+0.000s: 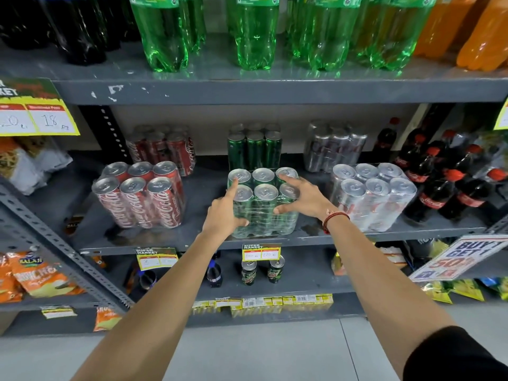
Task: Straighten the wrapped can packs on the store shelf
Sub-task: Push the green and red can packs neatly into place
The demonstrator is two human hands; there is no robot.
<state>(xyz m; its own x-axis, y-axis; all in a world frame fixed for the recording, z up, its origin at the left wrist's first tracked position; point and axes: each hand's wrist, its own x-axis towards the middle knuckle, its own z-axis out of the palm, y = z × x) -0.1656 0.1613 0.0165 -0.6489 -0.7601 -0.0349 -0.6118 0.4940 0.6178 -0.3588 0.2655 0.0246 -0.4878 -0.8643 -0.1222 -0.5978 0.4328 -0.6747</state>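
A wrapped pack of green cans stands at the front middle of the grey shelf. My left hand presses its left side, thumb on the front wrap and forefinger up on a can top. My right hand clasps its right side, fingers spread over the can tops. A wrapped pack of red cola cans stands to the left, turned slightly askew. A wrapped pack of silver cans stands to the right. Behind them sit a second red pack, green pack and silver pack.
Small cola bottles crowd the shelf's right end. Large green bottles, dark ones and orange ones stand on the shelf above. Price tags hang on the shelf edge. Two loose cans sit on the lower shelf; snack bags lie at left.
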